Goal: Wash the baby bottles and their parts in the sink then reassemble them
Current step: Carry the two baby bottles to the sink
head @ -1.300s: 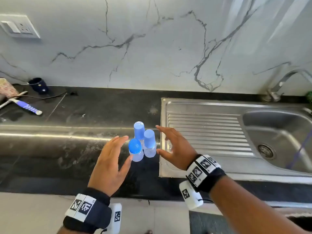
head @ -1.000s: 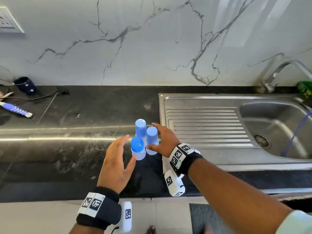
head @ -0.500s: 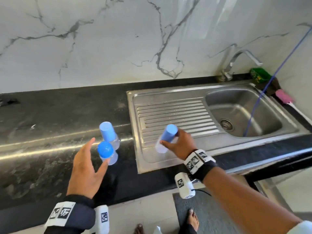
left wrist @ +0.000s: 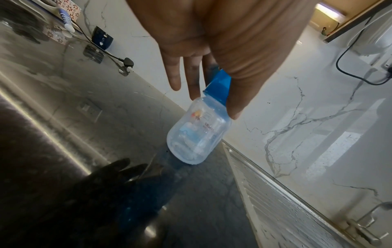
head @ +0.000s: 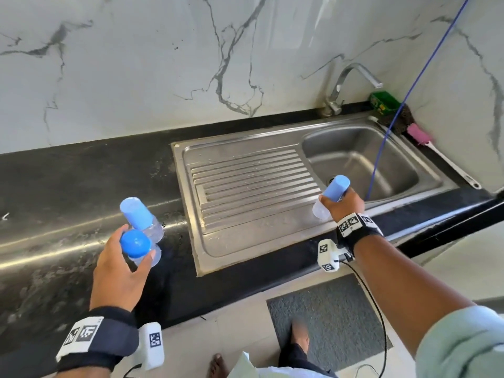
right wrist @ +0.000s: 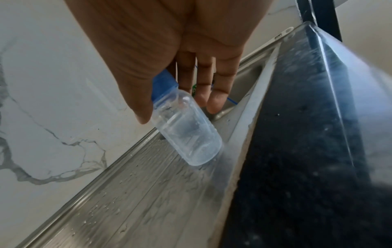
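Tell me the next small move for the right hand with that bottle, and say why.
Probably carry it on to the right, over the sink basin. The right hand grips a capped bottle tilted in the air above the wet drainboard, just short of the basin, and washing happens there. The left hand holds another bottle.

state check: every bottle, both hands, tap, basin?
Right bottle: capped, tilted, held over the drainboard.
Near bottle: capped, gripped by the left hand.
Far bottle: capped, on the counter, not gripped.
Right hand: gripping the right bottle.
Tap: no water visible.
Basin: no standing water visible.
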Tool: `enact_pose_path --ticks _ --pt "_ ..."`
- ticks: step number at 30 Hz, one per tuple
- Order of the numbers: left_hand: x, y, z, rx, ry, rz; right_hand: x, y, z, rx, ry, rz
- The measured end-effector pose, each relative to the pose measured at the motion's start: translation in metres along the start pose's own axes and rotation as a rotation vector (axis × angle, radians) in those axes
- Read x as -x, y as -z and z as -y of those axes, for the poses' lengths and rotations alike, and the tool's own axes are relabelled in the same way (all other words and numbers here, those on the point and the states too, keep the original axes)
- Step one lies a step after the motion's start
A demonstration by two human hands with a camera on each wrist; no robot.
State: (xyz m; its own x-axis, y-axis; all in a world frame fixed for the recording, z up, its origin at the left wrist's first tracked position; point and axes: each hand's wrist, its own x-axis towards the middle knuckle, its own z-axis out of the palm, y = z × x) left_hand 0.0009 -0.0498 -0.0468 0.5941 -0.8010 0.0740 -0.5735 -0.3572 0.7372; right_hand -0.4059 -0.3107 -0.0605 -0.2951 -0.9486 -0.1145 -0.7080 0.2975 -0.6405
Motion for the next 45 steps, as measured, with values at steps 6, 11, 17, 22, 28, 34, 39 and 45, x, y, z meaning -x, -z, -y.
enact_pose_path --ticks 6,11,17,22,28,34,39,45 --pt "0.002 0.000 -0.003 0.011 0.017 -0.039 0.006 -0.004 -0.020 -0.041 0.027 -0.016" --pt "0.006 -0.002 -0.026 0.018 -0.073 -0.012 0.048 0.014 -0.029 -0.056 -0.076 0.030" --pt "-0.006 -0.050 -0.095 0.129 -0.347 0.214 0.124 -0.010 0.029 -0.094 0.487 0.502" --pt "0.002 -0.092 -0.141 0.089 -0.529 0.402 0.145 -0.032 0.050 -0.118 0.659 0.528" --pt "0.000 -0.093 -0.128 0.067 -0.550 0.457 0.115 -0.024 0.027 -0.089 0.398 0.319" --pt "-0.013 -0.037 -0.101 0.025 -0.523 0.212 0.076 -0.022 0.018 -0.146 0.091 0.127" --pt "-0.028 0.000 -0.084 -0.025 -0.458 0.008 0.065 -0.032 0.017 -0.141 0.026 0.099" --pt "-0.044 0.021 -0.049 -0.055 -0.282 -0.070 0.071 -0.042 0.010 -0.062 -0.044 0.154"
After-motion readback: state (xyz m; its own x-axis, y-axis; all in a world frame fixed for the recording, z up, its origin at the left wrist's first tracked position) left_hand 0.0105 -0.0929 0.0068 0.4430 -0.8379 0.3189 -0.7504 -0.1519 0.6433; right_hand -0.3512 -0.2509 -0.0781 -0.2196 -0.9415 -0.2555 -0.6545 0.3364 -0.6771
